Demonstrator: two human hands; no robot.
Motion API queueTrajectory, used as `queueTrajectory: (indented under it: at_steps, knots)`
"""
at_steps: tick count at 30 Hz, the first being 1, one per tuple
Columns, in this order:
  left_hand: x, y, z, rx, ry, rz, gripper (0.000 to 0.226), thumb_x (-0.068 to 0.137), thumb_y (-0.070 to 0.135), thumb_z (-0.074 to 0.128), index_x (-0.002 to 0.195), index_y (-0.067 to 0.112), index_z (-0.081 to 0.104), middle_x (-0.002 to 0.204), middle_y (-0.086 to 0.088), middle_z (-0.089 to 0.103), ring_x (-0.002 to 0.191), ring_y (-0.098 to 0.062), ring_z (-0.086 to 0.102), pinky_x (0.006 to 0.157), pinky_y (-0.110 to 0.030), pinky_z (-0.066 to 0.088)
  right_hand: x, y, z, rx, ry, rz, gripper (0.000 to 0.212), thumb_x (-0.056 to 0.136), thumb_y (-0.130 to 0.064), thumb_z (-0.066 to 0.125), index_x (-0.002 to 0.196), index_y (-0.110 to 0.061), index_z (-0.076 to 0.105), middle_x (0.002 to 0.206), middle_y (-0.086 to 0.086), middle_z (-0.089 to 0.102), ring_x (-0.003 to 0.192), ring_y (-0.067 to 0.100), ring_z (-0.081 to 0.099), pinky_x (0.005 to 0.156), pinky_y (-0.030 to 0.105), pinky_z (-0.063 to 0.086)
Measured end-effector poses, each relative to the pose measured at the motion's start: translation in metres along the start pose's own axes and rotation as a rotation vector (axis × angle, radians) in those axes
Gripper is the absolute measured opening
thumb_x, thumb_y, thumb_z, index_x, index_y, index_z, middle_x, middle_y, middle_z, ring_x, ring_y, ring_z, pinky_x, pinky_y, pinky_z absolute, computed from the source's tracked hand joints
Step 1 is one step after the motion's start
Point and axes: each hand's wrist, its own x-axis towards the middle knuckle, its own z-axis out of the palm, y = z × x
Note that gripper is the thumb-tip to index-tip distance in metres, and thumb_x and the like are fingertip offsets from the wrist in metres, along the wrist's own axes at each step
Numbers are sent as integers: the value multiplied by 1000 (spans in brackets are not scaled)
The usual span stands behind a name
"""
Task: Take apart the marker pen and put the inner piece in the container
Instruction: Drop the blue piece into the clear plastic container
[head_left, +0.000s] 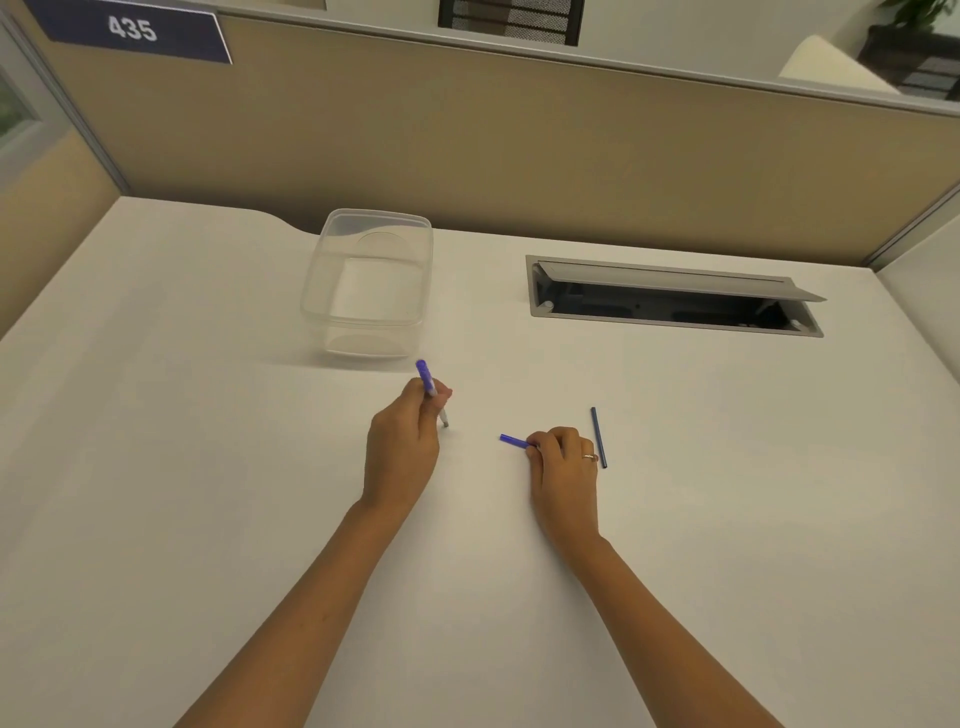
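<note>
Clear container (367, 283) holds nothing; inner piece (598, 437) on desk (208, 467).

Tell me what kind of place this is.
Probably an office cubicle: a tan partition behind the white desk, a numbered sign "435" on it, and a cable hatch set into the desk.

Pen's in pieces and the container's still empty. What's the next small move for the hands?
Probably the right hand should set down the short purple piece and pick up the thin dark blue rod lying on the desk beside it. That looks like the inner piece, and the clear container holds nothing. The left hand grips the marker body.
</note>
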Motion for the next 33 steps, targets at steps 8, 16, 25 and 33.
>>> queueTrajectory:
  at_steps: [8,16,25,33]
  knots:
    - [23,15,-29,-487,170,-292,12,94,27,51,88,34,59,80,3,71,84,-16,70,73,-29,57,-1,-1,-1,17,2,2,9,88,-6,56,91,-8,65,91,13,60,76,32,52,64,38,45]
    - [18,-34,-54,-539,65,-650,19,93,25,54,79,15,62,70,-6,62,60,-17,64,50,-22,54,-2,1,-1,82,6,33,9,86,-5,59,93,-10,65,91,10,59,77,30,51,65,39,47]
    - [3,-71,-81,-622,-10,-822,16,91,15,54,95,4,65,71,-12,59,47,-15,64,48,-27,56,8,-4,-8,355,-48,336,25,93,-20,52,116,-10,57,102,7,62,101,25,52,82,30,37]
    - [3,-80,-86,-770,-46,-884,19,96,12,43,103,3,59,94,-16,70,78,-19,73,68,-32,58,27,-67,-1,96,-67,-145,18,79,-2,68,93,-12,72,95,12,66,87,35,58,72,42,46]
